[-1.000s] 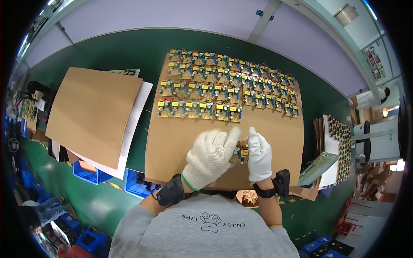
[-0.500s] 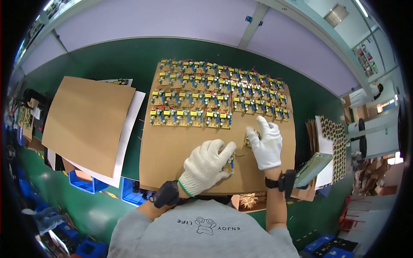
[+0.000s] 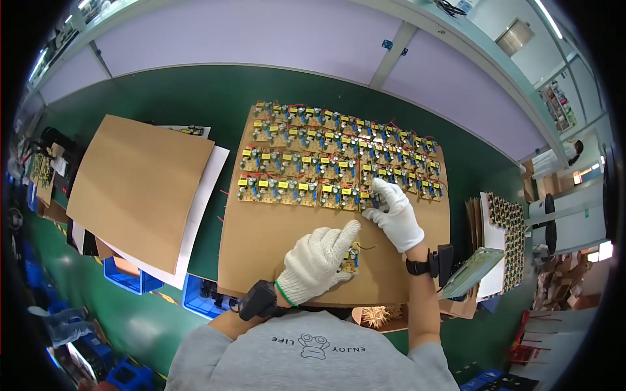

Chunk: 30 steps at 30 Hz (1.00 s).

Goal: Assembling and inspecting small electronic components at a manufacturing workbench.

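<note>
now: one right hand point(image 3: 395, 220), white-gloved, at the near right end of the front row of boards point(image 3: 277, 191), shifted up and away from its place at mid-sheet half a second ago. one circuit board point(image 3: 366, 195), yellow-topped, at those fingertips, lying next to the row's last pieces; whether the fingers pinch it or merely nudge it cannot be told, being partly hidden. one left hand point(image 3: 312, 266), in a knitted glove with green cuff, lower on the cardboard sheet point(image 3: 257, 244), little moved over the same interval; grasping, between thumb and curled fingers, a second board point(image 3: 351, 259), mostly covered, with a thin lead point(image 3: 368, 247) jutting rightward. a second earlier both hands meet over boards at mid-sheet; at present they stand well apart, a board at each. consequence, as judged: the front row seems one piece longer, with the left hand's board still outside the array. also listed: to the left, stacked cardboard point(image 3: 140, 189) over white sheets; to the right, a further batch of boards point(image 3: 510, 218), upright panels beside it.
</note>
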Each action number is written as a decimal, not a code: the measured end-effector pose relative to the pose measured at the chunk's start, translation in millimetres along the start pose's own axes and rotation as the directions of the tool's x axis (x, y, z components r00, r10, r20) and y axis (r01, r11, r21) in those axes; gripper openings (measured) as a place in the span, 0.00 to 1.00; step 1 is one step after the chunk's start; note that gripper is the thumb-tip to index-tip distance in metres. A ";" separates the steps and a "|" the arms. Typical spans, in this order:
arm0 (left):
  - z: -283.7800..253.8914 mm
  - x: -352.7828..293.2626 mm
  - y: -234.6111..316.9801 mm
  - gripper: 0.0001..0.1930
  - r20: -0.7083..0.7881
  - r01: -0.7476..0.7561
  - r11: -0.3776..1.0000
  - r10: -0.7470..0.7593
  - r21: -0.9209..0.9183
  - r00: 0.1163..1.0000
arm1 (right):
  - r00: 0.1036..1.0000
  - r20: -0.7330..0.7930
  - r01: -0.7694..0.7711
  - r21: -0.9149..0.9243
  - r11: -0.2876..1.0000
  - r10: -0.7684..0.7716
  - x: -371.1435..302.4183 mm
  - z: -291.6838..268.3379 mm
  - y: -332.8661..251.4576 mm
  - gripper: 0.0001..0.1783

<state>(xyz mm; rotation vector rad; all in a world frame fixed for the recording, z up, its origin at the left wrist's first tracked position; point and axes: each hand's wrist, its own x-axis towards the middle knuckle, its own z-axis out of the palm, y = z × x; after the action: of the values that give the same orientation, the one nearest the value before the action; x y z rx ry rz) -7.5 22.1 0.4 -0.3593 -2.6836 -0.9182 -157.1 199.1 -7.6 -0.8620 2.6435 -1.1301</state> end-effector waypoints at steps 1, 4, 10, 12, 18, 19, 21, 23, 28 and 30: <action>-0.1 -0.9 0.8 0.46 0.004 -0.007 1.000 0.007 0.001 1.000 | 0.999 0.008 0.042 -0.026 0.999 -0.041 1.5 0.2 -0.2 0.37; 1.7 -3.9 0.4 0.50 -0.011 0.038 0.999 -0.038 -0.008 0.999 | 0.991 -0.031 0.118 -0.253 0.960 -0.130 -2.9 -4.6 -19.0 0.34; 17.2 0.6 -0.7 0.50 -0.186 -0.007 0.996 -0.011 -0.094 0.982 | 0.713 0.260 -0.659 0.566 0.496 0.651 -40.5 6.2 -54.9 0.27; 10.0 8.0 6.4 0.47 -0.066 -0.043 0.998 0.045 0.040 0.997 | 0.793 0.168 -0.561 0.577 0.594 0.586 -49.4 16.6 -55.0 0.27; 14.6 4.4 7.1 0.39 -0.123 -0.093 0.995 0.090 -0.024 0.988 | 0.771 -0.013 -0.271 0.898 0.346 0.637 -67.0 22.9 -48.9 0.30; 12.5 5.5 9.0 0.35 -0.153 -0.115 0.979 0.089 -0.171 0.984 | 0.766 -0.019 -0.265 0.902 0.341 0.643 -69.9 20.5 -42.5 0.30; 3.1 9.1 16.2 0.31 -0.135 -0.159 0.973 0.137 -0.165 0.981 | 0.790 0.140 -0.395 0.861 0.321 0.597 -74.4 18.4 -36.5 0.32; 3.0 9.1 18.4 0.28 -0.118 -0.201 0.966 0.183 -0.162 0.976 | 0.781 0.122 -0.471 0.759 0.450 0.612 -78.4 21.0 -54.4 0.33; 9.8 -0.1 19.3 0.42 0.026 -0.200 0.974 0.198 0.108 0.980 | 0.832 0.009 -0.429 0.645 0.632 0.555 -90.8 24.3 -70.5 0.25; 3.1 3.6 22.9 0.34 -0.032 -0.128 0.990 0.127 -0.054 0.991 | 0.827 -0.111 -0.442 0.478 0.759 0.551 -91.7 23.2 -70.2 0.18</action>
<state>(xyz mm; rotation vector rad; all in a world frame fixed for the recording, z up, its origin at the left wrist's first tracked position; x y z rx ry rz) -4.1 42.1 12.0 -0.5194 -2.5796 -0.9541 -41.8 196.9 16.7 0.0878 2.3912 -1.6378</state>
